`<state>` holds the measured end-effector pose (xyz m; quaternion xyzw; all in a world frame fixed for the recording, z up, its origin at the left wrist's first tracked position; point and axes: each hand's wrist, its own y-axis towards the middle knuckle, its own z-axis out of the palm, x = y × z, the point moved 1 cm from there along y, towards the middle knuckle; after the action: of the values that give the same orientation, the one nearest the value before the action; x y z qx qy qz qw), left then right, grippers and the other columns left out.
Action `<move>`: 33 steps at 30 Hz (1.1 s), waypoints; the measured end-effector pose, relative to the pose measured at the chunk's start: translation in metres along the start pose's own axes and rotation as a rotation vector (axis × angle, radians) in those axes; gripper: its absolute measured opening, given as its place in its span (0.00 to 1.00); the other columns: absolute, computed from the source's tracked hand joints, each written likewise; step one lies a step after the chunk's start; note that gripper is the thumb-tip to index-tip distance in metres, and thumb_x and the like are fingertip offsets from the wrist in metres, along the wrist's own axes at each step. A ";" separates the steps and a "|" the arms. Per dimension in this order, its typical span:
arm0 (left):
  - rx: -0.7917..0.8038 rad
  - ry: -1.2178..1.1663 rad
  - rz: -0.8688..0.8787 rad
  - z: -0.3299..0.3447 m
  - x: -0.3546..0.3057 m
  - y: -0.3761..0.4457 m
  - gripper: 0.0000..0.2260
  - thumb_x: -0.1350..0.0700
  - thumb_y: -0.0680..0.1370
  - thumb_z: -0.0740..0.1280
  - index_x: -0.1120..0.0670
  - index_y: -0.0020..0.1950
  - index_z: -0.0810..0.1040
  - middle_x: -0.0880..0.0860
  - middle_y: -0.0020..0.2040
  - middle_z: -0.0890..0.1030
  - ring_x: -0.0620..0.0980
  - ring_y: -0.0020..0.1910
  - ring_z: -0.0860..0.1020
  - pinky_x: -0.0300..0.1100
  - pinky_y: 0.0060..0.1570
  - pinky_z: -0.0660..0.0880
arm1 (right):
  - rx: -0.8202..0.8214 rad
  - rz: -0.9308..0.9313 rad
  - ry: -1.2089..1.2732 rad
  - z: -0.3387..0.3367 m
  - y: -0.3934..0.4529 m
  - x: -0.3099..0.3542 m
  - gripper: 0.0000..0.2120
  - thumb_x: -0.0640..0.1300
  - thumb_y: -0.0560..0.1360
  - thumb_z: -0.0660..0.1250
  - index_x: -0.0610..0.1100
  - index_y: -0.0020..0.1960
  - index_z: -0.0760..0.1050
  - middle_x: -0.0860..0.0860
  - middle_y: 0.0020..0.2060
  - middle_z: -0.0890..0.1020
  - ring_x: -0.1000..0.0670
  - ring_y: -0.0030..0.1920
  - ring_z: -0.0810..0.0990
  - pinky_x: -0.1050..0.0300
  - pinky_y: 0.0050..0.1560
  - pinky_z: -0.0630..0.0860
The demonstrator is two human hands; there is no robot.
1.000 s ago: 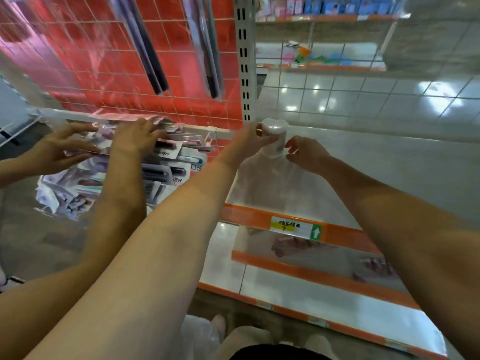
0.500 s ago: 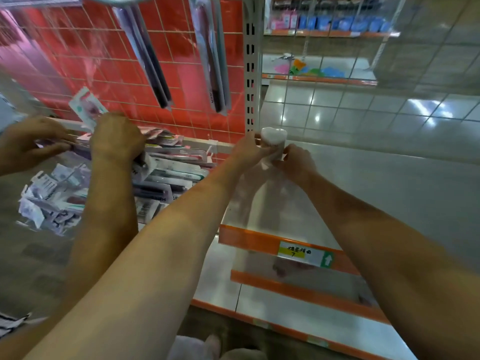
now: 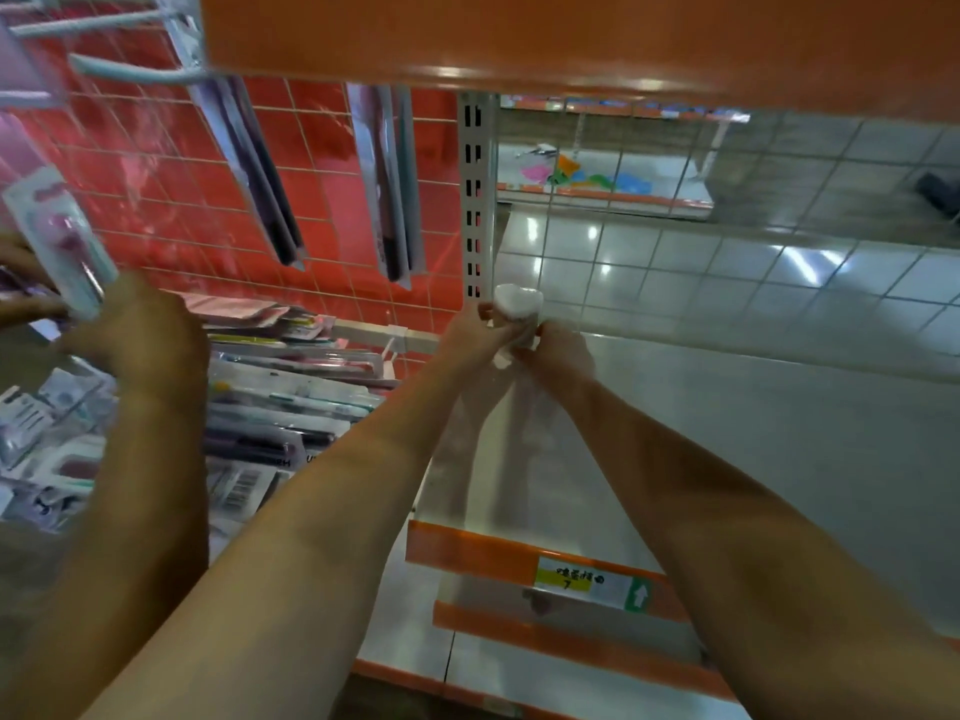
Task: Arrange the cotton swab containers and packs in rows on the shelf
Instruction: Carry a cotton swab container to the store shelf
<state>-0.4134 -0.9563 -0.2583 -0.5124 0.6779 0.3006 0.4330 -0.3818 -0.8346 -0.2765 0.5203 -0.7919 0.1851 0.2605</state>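
Off to my left, someone else's hand (image 3: 140, 335) works the toothbrush packs (image 3: 270, 407) — not my job. My left hand (image 3: 467, 330) pinches the white swab container (image 3: 517, 304) from one side, and my right hand (image 3: 558, 350) curls round it from the other, so it sits upright. It's tucked against the upright post (image 3: 474, 200), at the back corner of the white shelf (image 3: 727, 433), where a row should start, I reckon.
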 end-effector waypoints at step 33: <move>-0.086 -0.033 0.019 0.006 0.010 0.019 0.16 0.54 0.79 0.66 0.59 0.64 0.75 0.56 0.61 0.78 0.53 0.62 0.75 0.41 0.59 0.69 | -0.073 0.006 -0.104 0.011 0.037 0.016 0.20 0.56 0.73 0.66 0.42 0.57 0.77 0.44 0.52 0.81 0.43 0.54 0.78 0.50 0.54 0.76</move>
<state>-0.4309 -0.9505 -0.2706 -0.5189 0.6620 0.3420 0.4191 -0.4235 -0.8378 -0.2765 0.5170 -0.8122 0.1295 0.2372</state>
